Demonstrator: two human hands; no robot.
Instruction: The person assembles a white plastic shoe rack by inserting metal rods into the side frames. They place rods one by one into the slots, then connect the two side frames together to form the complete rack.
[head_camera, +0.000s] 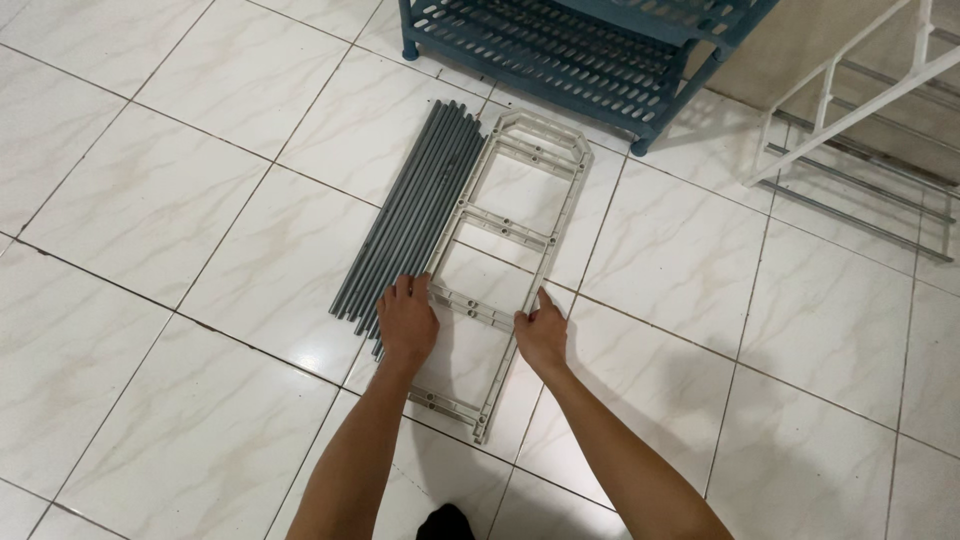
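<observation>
A long pale grey plastic frame (520, 235) with several cross bars lies flat on the tiled floor. My left hand (407, 325) rests palm down on its left rail, fingers spread and also touching the ends of a bundle of dark grey tubes (410, 215) lying alongside the frame's left side. My right hand (541, 332) presses on the frame's right rail, with a finger pointing up along it. Neither hand lifts anything.
A blue slatted plastic rack (580, 50) stands at the top centre, just beyond the frame's far end. A white metal rack (860, 100) leans at the top right. White marbled floor tiles (150, 200) surround everything. A dark shape (445, 523) shows at the bottom edge.
</observation>
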